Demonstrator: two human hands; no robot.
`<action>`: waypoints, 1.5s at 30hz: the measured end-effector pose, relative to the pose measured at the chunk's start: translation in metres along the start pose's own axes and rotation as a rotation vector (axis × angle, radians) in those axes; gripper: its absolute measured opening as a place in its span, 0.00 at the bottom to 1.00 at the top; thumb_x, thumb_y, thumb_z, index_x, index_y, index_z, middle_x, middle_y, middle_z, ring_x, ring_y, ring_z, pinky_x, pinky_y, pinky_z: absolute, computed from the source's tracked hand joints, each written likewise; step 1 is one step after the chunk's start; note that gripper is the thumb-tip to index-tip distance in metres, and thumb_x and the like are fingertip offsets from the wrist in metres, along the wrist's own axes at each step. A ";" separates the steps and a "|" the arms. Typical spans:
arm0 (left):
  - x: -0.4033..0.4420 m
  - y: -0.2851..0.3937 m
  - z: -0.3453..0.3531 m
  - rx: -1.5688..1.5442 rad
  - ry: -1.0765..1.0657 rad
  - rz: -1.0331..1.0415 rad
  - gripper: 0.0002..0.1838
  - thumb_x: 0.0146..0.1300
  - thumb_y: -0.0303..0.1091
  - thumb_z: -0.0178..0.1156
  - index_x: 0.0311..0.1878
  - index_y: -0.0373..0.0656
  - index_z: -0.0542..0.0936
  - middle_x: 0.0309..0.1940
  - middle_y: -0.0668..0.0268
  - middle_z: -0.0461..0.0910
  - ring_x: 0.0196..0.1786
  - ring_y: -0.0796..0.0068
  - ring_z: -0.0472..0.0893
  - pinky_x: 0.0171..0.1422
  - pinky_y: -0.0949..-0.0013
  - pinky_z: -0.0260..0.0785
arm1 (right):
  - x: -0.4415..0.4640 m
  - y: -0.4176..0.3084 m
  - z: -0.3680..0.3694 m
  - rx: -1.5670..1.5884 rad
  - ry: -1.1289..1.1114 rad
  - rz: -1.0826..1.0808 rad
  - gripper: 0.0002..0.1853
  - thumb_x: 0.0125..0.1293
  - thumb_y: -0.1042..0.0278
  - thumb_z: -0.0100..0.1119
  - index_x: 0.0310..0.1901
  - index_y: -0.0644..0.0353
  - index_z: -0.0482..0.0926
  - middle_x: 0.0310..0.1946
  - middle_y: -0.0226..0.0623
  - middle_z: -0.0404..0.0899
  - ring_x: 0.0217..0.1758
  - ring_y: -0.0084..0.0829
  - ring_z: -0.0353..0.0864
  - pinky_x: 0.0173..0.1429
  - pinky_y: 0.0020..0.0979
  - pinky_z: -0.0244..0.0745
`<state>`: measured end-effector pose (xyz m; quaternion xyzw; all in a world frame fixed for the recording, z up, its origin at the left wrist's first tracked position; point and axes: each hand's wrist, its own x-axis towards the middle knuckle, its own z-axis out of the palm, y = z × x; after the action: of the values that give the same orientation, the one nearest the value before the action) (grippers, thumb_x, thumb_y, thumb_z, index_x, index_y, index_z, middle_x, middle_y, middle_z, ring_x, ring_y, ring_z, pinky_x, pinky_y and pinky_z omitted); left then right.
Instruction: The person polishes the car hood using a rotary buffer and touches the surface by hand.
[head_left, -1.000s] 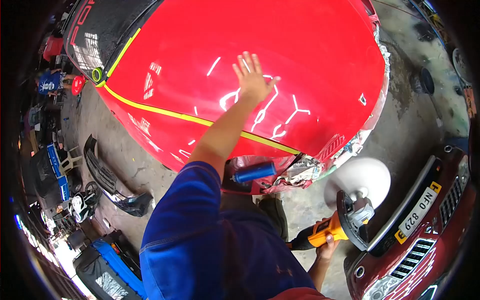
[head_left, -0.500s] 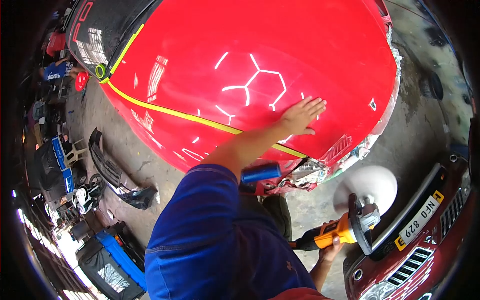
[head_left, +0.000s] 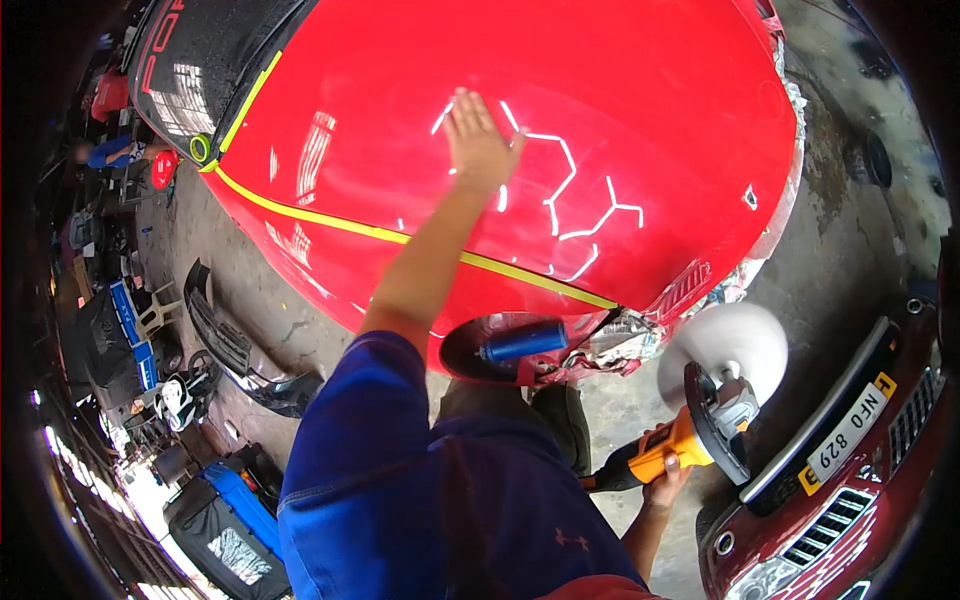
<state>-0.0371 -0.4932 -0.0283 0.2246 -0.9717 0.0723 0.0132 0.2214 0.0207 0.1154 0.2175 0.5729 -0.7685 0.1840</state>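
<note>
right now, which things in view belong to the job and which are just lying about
Likely the job:
- red hood, under the left hand
- polisher, in the right hand
- yellow tape

Seemingly lying about:
- dark bumper
- chair

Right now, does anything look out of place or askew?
Yes: a blue bottle lies sideways in the front-corner opening of the red car, an odd perch; a dark bumper lies detached on the concrete floor.

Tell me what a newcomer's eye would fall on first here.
The glossy red hood fills the upper middle, with the left hand spread over it and yellow tape running along its near side. At lower right, the right hand holds an orange power tool with a large white pad. A darker red car stands at the far right.
</note>
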 end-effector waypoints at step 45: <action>-0.210 0.096 -0.196 -1.180 -0.222 0.622 0.32 0.56 0.67 0.70 0.25 0.41 0.83 0.19 0.55 0.81 0.25 0.48 0.83 0.33 0.50 0.74 | 0.050 0.045 0.046 -0.185 -0.287 0.133 0.39 0.66 0.43 0.71 0.67 0.63 0.68 0.56 0.39 0.79 0.55 0.36 0.83 0.61 0.39 0.78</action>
<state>0.1085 -0.2875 0.1403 -0.1045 -0.8635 -0.4933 0.0123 0.1979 -0.0377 0.0640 0.1248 0.5934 -0.7218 0.3336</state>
